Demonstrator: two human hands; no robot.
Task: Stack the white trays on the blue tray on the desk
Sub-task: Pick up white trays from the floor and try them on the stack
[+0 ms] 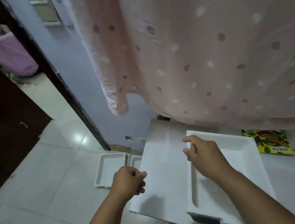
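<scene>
In the head view, a white moulded rectangular tray [244,157] sits in the lower right of the frame on a white flat-topped bench [162,159], nested on a dark blue-grey tray [214,217] whose edge shows beneath its near end; the right hand [202,151] hovers over the white tray's far left corner, fingers loosely curled and part open, holding nothing; the left hand [129,181], at lower centre, is closed into a loose fist with nothing visible in it, just beside the bench's left edge; two more white moulded trays [109,166] lie on the pale tiled floor [39,184] left of the bench; a yellow and brown printed packet [272,141] lies at right under a pink spotted curtain [209,46].
</scene>
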